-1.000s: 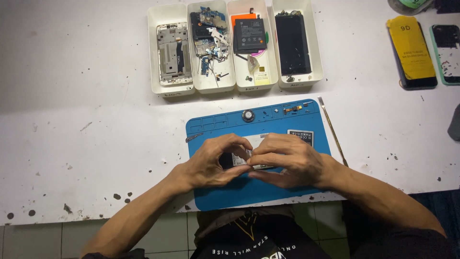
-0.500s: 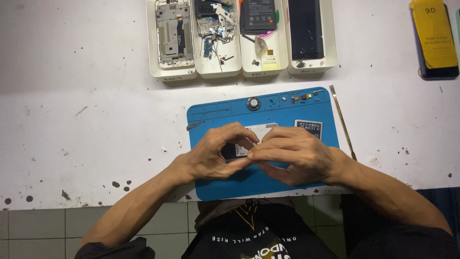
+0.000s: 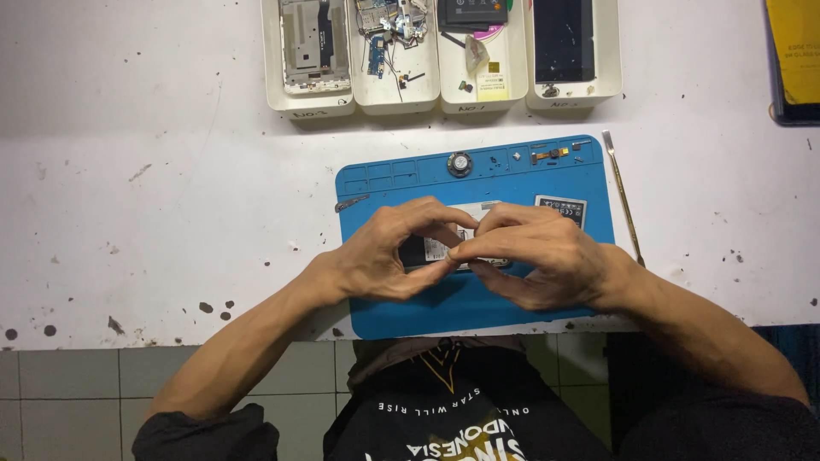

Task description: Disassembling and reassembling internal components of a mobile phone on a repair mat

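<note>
Head view: a small dark part point(image 3: 420, 251) with a white label, largely hidden by fingers, is held over the middle of the blue mat point(image 3: 478, 303). Left hand point(image 3: 389, 253) curls around its left end, thumb below and fingers arched over the top, closed on it. Right hand point(image 3: 534, 256) meets it from the right, fingertips pinched on the same part, so the two hands touch at their fingertips. Behind the hands on the mat lie a pale flat piece point(image 3: 478, 209), partly covered, and a small battery point(image 3: 561, 208) just right of it. Along the mat's far edge sit a round speaker point(image 3: 459, 163) and a few tiny parts point(image 3: 551, 154); tweezers point(image 3: 351, 203) rest at its left edge. A thin metal tool point(image 3: 623, 198) lies on the white table point(image 3: 154, 188) just right of the mat. Farther back stand four white trays point(image 3: 440, 98) side by side, holding a phone frame point(image 3: 306, 44), loose boards and cables point(image 3: 389, 30), a battery with scraps, and a dark screen point(image 3: 564, 38). A yellow pack point(image 3: 794, 51) lies at the far right.
</note>
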